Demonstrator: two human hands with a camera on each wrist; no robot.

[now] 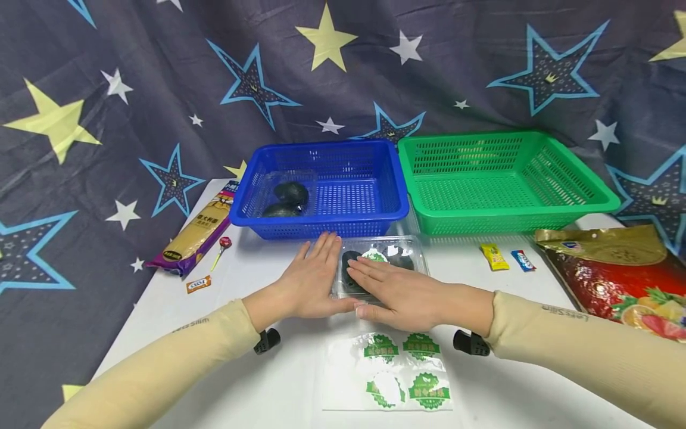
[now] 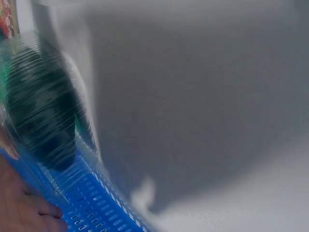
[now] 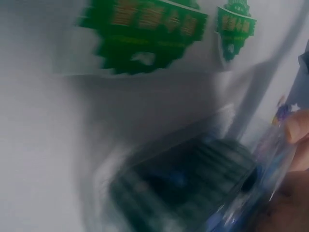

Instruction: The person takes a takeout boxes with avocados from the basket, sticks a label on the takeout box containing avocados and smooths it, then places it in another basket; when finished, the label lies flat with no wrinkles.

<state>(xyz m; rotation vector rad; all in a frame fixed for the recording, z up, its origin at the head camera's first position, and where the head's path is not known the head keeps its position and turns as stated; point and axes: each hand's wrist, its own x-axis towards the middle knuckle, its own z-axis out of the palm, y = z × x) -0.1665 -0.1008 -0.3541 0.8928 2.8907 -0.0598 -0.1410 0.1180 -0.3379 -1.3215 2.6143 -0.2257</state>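
Beyond the hands stands a blue basket (image 1: pixel 348 218); on their near side lies a sheet (image 1: pixel 343 381) of green stickers (image 1: pixel 420 345) lettered in Chinese. The right hand (image 1: pixel 402 292) lies flat, fingers straight, on a clear plastic box (image 1: pixel 420 262) holding dark green, rounded items (image 1: pixel 401 259) beneath a green-and-white label (image 1: pixel 375 256); the left hand (image 1: pixel 308 283), fingers also extended, flanks it, with an orange wrapper (image 1: pixel 199 284) farther left reading "FOXS".

The left hand (image 1: pixel 311 285) and right hand (image 1: pixel 405 296) lie backs up, fingers (image 1: pixel 324 250) straight, thumbs (image 1: pixel 343 305) close together.
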